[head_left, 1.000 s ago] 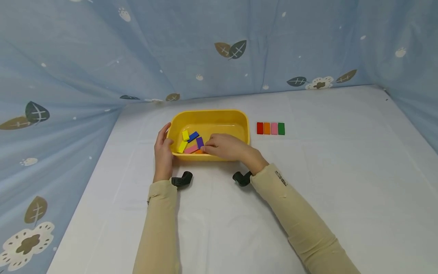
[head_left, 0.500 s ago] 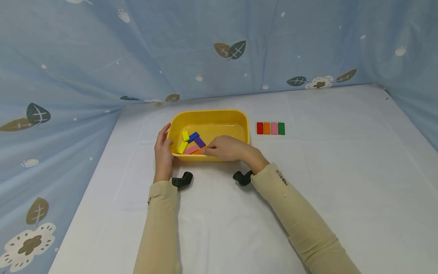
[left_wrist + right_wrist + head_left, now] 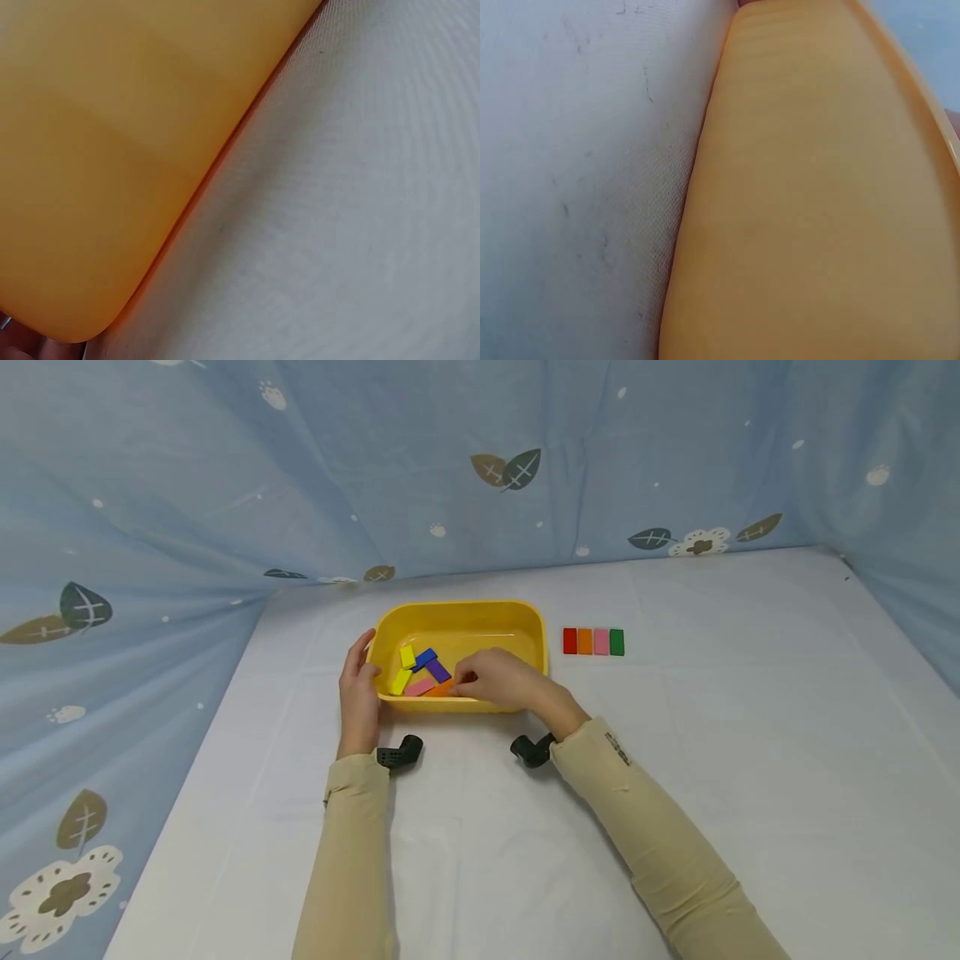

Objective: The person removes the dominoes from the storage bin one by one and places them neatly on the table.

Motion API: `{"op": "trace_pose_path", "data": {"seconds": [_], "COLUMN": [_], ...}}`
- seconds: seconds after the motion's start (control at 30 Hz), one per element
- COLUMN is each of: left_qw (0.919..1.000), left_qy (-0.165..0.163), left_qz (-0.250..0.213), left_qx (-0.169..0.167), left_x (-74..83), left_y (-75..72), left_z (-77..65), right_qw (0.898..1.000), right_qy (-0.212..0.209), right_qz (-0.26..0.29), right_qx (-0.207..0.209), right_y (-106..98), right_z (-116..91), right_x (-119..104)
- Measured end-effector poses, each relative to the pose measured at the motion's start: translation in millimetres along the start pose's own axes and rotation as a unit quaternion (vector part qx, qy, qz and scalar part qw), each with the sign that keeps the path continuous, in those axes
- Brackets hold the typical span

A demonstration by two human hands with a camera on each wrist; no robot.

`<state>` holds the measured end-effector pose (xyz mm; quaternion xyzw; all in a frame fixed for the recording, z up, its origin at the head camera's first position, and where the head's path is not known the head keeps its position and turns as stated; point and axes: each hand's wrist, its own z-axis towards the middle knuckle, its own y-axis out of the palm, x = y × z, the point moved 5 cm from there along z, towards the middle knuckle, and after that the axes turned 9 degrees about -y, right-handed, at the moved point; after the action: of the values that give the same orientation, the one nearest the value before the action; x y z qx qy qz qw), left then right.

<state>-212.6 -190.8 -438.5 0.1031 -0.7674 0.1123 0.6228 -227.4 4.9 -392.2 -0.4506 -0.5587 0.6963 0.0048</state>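
Observation:
A yellow plastic tub [image 3: 465, 705] stands on the white cloth, its outer wall filling much of both wrist views. My left hand [image 3: 358, 702] holds its left end, thumb at the rim and fingers along the outside. My right hand [image 3: 498, 681] reaches over the front rim into the tub, fingers bent, thumb tip right at the end of an orange block [image 3: 440, 689]. Whether it pinches that block I cannot tell. Around it lie a pink block [image 3: 419, 687], a purple block [image 3: 438, 671], a blue block [image 3: 424, 659] and two yellow blocks [image 3: 401, 682].
Right of the tub, a red block [image 3: 570, 641], an orange tile [image 3: 585, 641], a pink tile [image 3: 602, 642] and a green block [image 3: 617, 642] stand side by side in a row. A blue patterned curtain [image 3: 420, 468] closes off the back and left.
In the tub the purple block has turned and slid slightly, and more of the orange block shows. My right fingers have shifted a little to the right. The left hand stays put.

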Motion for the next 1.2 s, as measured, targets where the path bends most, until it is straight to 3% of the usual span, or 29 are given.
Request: {"op": "trace_pose_path", "data": {"seconds": [0.2, 0.5, 0.9, 1.1, 1.2], "left_qw": [1.0000, 1.0000, 0.9999, 0.9978, 0.9971], "left_qy": [0.002, -0.001, 0.001, -0.024, -0.040], "left_qz": [0.004, 0.004, 0.012, 0.062, 0.056], "left_qx": [-0.002, 0.004, 0.008, -0.006, -0.032], "left_x": [0.7, -4.7, -4.4, -5.3, -5.2], "left_y": [-2.1, -4.9, -2.7, -1.4, -5.6], "left_z": [-0.5, 0.5, 4.6, 10.3, 11.3], "right_qw": [1.000, 1.000, 0.998, 0.996, 0.996], "right_qy": [0.005, -0.013, 0.041, 0.059, 0.064], "right_qz": [0.019, -0.027, -0.049, -0.063, -0.065], "right_qx": [0.016, -0.005, 0.011, 0.022, 0.017], "right_y": [1.5, 6.9, 2.0, -2.3, -0.6], "right_z": [0.9, 2.6, 2.0, 1.4, 2.6], "right_x": [1.1, -0.3, 2.8, 5.3, 4.3]}}
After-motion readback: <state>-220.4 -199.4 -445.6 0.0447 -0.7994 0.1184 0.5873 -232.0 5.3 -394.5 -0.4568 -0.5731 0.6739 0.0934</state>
